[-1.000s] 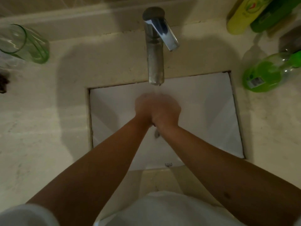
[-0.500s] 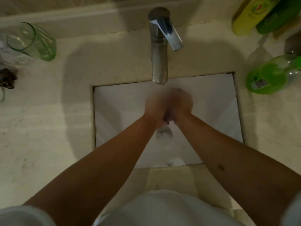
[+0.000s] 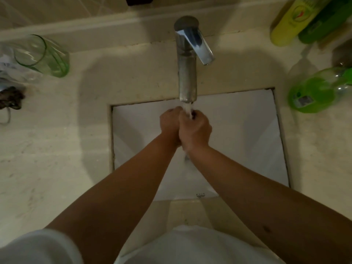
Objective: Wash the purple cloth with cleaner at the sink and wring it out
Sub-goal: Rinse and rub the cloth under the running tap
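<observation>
1. Head camera, looking straight down: we see a pale stone worktop (image 3: 57, 149) with a white rectangular sink (image 3: 247, 140) set into its middle.
2. A metal faucet (image 3: 187, 77) rises from the worktop's back edge; its spout reaches over the sink's back rim and a stream of water (image 3: 188, 109) runs from it.
3. Our left hand (image 3: 169, 126) and right hand (image 3: 195, 130) are pressed side by side directly under the stream, over the back half of the sink, both with fingers curled in tight.
4. The purple cloth (image 3: 194, 113) shows only as a small dark scrap between the right hand's fingertips, beneath the water. The right hand grips it; we cannot tell whether the left hand's fingers hold it too, since the hands hide nearly all of it.
5. Both bare forearms run from the bottom corners of the view to the sink and cover much of its front half and the drain.
6. On the worktop's back left corner a green-tinted glass (image 3: 42, 56) stands, with crumpled clear plastic (image 3: 7, 67) just beside it and a dark tangled item (image 3: 11, 98) near the left edge.
7. On the back right corner a yellow bottle (image 3: 291, 21) and a dark green bottle (image 3: 322, 21) are touching. Nearer the sink's right rim is a clear bottle of green liquid (image 3: 316, 94).
8. A white garment (image 3: 190, 246) fills the bottom edge of the view.
</observation>
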